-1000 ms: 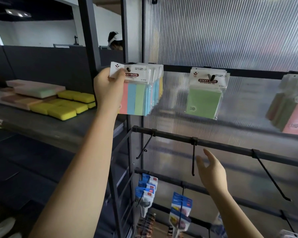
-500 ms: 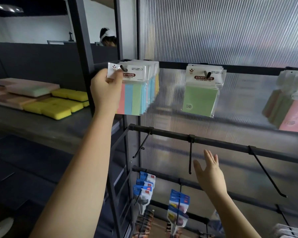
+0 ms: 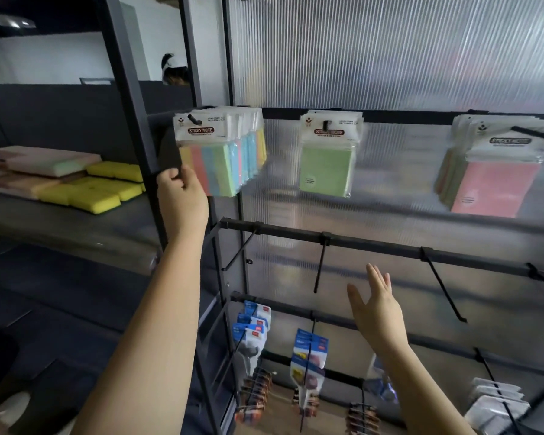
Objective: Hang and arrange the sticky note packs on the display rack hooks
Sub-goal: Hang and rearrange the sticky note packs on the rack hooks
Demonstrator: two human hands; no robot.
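Observation:
A stack of multicolour sticky note packs [image 3: 223,164] hangs on the leftmost hook [image 3: 193,119] of the top rail [image 3: 405,116]. My left hand [image 3: 182,202] is just below its lower-left corner, fingers loosely bent, gripping nothing. Green sticky note packs [image 3: 325,171] hang on the middle hook, and pink-fronted packs [image 3: 496,183] on the right hook. My right hand [image 3: 377,306] is lower, flat and spread, in front of the middle rail [image 3: 374,244], whose hooks [image 3: 319,268] are bare.
A black upright post [image 3: 132,98] stands just left of the packs. Yellow sponges [image 3: 98,193] lie on the dark shelf at left. Blue carded items [image 3: 253,324] and clips hang on lower hooks. A person's head [image 3: 175,70] shows behind the partition.
My left hand has let go of the front multicolour pack's header and dropped to below its lower-left corner. The pack now hangs on the hook. My right hand stays spread, slightly higher.

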